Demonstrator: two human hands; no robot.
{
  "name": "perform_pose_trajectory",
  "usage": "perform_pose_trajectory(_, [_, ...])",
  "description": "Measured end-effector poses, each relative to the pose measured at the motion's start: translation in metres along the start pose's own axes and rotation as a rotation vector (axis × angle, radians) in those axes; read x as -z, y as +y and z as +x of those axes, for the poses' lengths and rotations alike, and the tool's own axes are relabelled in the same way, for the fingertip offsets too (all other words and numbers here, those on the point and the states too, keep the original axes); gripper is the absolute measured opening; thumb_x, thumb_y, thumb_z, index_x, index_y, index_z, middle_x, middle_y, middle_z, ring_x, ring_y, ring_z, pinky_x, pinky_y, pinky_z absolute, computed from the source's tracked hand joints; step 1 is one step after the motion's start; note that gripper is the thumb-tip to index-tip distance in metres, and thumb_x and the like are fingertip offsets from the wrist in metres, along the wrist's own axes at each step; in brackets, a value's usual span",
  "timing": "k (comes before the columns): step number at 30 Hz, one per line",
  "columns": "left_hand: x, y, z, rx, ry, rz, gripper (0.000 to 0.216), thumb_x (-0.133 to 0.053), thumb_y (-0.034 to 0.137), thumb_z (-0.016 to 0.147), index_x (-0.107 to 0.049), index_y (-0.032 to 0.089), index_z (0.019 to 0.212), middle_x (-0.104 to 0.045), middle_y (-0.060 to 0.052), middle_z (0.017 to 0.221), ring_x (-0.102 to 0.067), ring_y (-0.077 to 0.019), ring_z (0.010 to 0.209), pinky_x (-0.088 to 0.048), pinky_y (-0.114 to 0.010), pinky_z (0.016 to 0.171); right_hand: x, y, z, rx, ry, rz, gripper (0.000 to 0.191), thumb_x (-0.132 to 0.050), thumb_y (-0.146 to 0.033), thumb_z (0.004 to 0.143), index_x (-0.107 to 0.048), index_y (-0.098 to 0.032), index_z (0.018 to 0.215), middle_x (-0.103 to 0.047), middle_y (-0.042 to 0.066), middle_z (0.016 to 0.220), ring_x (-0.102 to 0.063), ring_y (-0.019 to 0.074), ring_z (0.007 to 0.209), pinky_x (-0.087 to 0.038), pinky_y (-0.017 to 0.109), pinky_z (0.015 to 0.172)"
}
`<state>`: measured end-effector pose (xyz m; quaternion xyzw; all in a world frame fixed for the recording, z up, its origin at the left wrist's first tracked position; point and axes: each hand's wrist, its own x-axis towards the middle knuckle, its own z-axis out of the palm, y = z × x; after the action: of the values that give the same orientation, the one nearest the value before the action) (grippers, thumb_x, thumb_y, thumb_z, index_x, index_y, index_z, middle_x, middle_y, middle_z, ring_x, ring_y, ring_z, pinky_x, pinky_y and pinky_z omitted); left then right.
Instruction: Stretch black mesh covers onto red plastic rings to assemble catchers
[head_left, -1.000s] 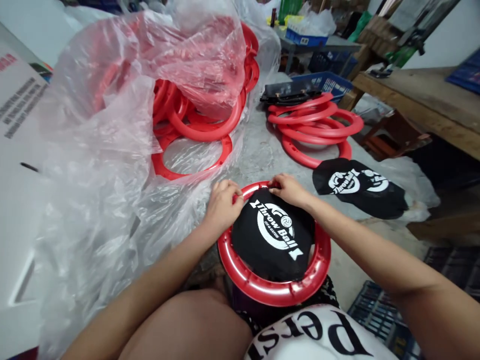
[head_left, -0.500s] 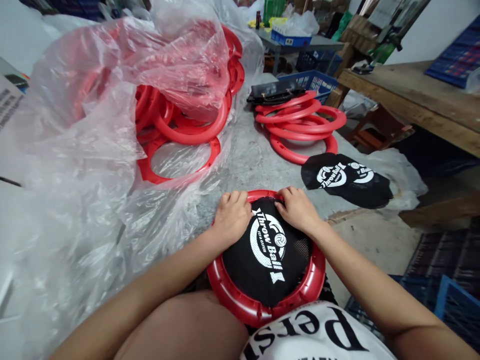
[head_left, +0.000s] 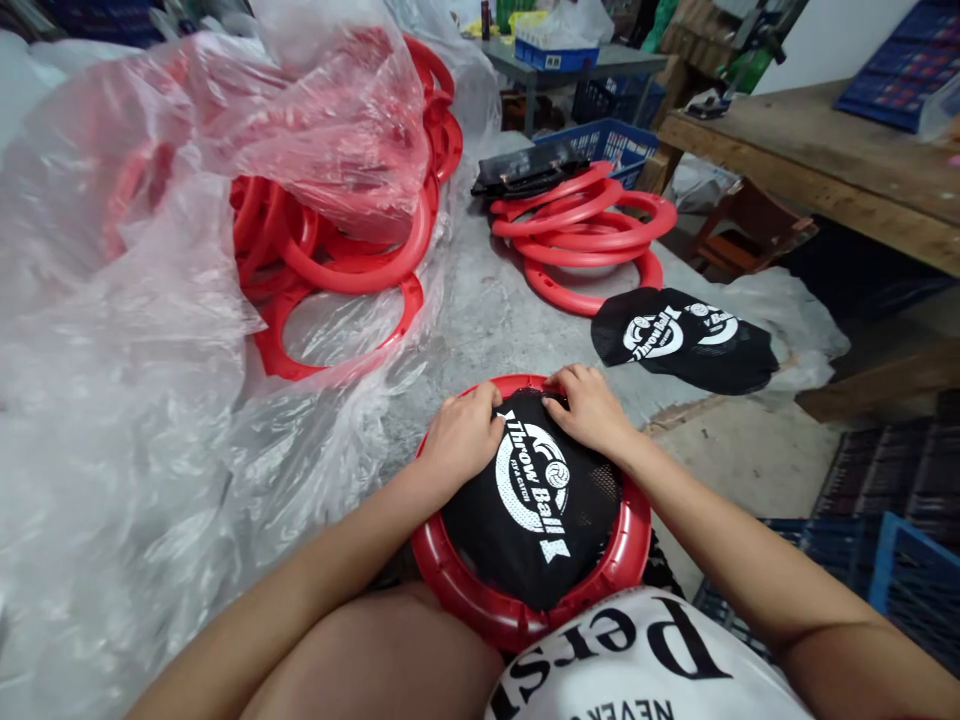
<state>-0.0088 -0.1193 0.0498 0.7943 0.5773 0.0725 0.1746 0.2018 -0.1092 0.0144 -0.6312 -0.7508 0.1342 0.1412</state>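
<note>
A red plastic ring (head_left: pixel 480 610) rests on my lap, its far side against the table edge. Black mesh fabric (head_left: pixel 581 520) with a white "Throw Ball" print fills its inside. At the ring's far left, my left hand (head_left: pixel 461 432) has its fingers curled over the rim, thumb on the fabric's edge. My right hand (head_left: pixel 589 410) grips the far rim just to the right, thumb and fingers pinching the mesh edge there. A small gap separates the two hands. The undersides of the ring and of the fingertips are hidden.
Several red rings (head_left: pixel 570 240) are stacked at the back, a black packet (head_left: pixel 529 170) beside them. Printed black mesh pieces (head_left: pixel 735 365) lie at the table's right edge. Clear plastic sheeting (head_left: pixel 172 400) covers more rings at left. A blue crate (head_left: pixel 915 580) stands low at right.
The view has shifted slightly, so the background sits further left and a little higher. Both hands stay at the ring's far rim, with only slight finger movement.
</note>
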Motion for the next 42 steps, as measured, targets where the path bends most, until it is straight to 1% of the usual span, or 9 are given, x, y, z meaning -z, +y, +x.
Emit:
perform_pose_trajectory(4, [-0.003, -0.003, 0.007, 0.059, 0.022, -0.06, 0.031, -0.061, 0.029, 0.094, -0.059, 0.019, 0.123, -0.072, -0.012, 0.126, -0.067, -0.0293, 0.115, -0.048, -0.039, 0.096, 0.004, 0.001, 0.001, 0.002, -0.027, -0.01, 0.026, -0.057, -0.032, 0.095, -0.067, -0.017, 0.112, -0.065, 0.013, 0.115, -0.055, 0.0294, 0.107, -0.045, 0.042, 0.097])
perform_pose_trajectory(11, [-0.006, -0.011, 0.026, 0.104, 0.065, -0.011, 0.023, -0.06, 0.023, 0.092, -0.066, 0.019, 0.115, -0.073, -0.01, 0.121, -0.068, -0.0284, 0.111, -0.049, -0.037, 0.093, 0.025, -0.01, 0.034, 0.145, -0.013, 0.107, 0.026, -0.064, -0.027, 0.09, -0.07, -0.018, 0.114, -0.065, 0.012, 0.126, -0.054, 0.0305, 0.119, -0.042, 0.045, 0.107])
perform_pose_trajectory(15, [-0.006, -0.016, 0.036, 0.108, 0.079, -0.038, 0.022, -0.062, 0.022, 0.091, -0.069, 0.018, 0.111, -0.074, -0.009, 0.116, -0.068, -0.028, 0.106, -0.049, -0.036, 0.09, 0.012, -0.022, 0.071, 0.246, -0.141, 0.269, 0.014, -0.068, -0.014, 0.083, -0.074, -0.018, 0.096, -0.068, 0.01, 0.124, -0.058, 0.026, 0.12, -0.042, 0.04, 0.109])
perform_pose_trajectory(19, [-0.003, -0.021, 0.04, 0.123, 0.102, -0.049, 0.022, -0.062, 0.021, 0.09, -0.072, 0.02, 0.11, -0.074, -0.008, 0.112, -0.068, -0.0264, 0.104, -0.049, -0.034, 0.088, -0.009, -0.024, 0.092, 0.236, -0.245, 0.398, 0.011, -0.066, -0.01, 0.082, -0.072, -0.017, 0.076, -0.074, 0.007, 0.104, -0.065, 0.0215, 0.108, -0.047, 0.034, 0.1])
perform_pose_trajectory(22, [0.001, -0.023, 0.041, 0.143, 0.098, -0.03, 0.02, -0.064, 0.023, 0.09, -0.073, 0.02, 0.107, -0.073, -0.007, 0.108, -0.067, -0.0249, 0.101, -0.048, -0.032, 0.085, -0.017, -0.023, 0.093, 0.21, -0.208, 0.405, 0.004, -0.07, -0.016, 0.082, -0.073, -0.019, 0.082, -0.074, 0.005, 0.104, -0.065, 0.0218, 0.105, -0.047, 0.035, 0.098])
perform_pose_trajectory(26, [0.007, -0.024, 0.046, 0.193, 0.071, -0.078, 0.013, -0.066, 0.024, 0.088, -0.075, 0.021, 0.098, -0.074, -0.005, 0.1, -0.066, -0.0221, 0.094, -0.045, -0.03, 0.08, -0.018, -0.023, 0.091, 0.205, -0.21, 0.371, 0.012, -0.072, -0.024, 0.084, -0.075, -0.022, 0.095, -0.073, 0.005, 0.108, -0.063, 0.0223, 0.107, -0.044, 0.038, 0.101])
perform_pose_trajectory(31, [0.008, -0.027, 0.051, 0.296, 0.05, -0.275, 0.008, -0.065, 0.025, 0.087, -0.072, 0.021, 0.085, -0.068, 0.0, 0.078, -0.062, -0.017, 0.076, -0.042, -0.027, 0.069, -0.019, -0.025, 0.091, 0.175, -0.209, 0.356, 0.008, -0.07, -0.025, 0.087, -0.071, -0.022, 0.08, -0.072, 0.002, 0.099, -0.062, 0.0203, 0.102, -0.042, 0.034, 0.098])
perform_pose_trajectory(36, [0.003, -0.029, 0.051, 0.254, 0.131, -0.256, 0.007, -0.064, 0.022, 0.085, -0.07, 0.022, 0.08, -0.065, -0.001, 0.085, -0.061, -0.0154, 0.078, -0.043, -0.026, 0.073, -0.017, -0.029, 0.09, 0.157, -0.201, 0.322, 0.01, -0.067, -0.026, 0.089, -0.069, -0.021, 0.081, -0.07, 0.003, 0.096, -0.061, 0.0196, 0.095, -0.041, 0.034, 0.094])
perform_pose_trajectory(42, [0.002, -0.03, 0.052, 0.248, 0.128, -0.246, 0.013, -0.06, 0.02, 0.085, -0.069, 0.022, 0.077, -0.066, -0.001, 0.089, -0.063, -0.0168, 0.084, -0.045, -0.027, 0.078, -0.015, -0.03, 0.089, 0.151, -0.199, 0.308, 0.014, -0.066, -0.028, 0.091, -0.067, -0.021, 0.079, -0.07, 0.003, 0.096, -0.06, 0.0197, 0.094, -0.04, 0.034, 0.094])
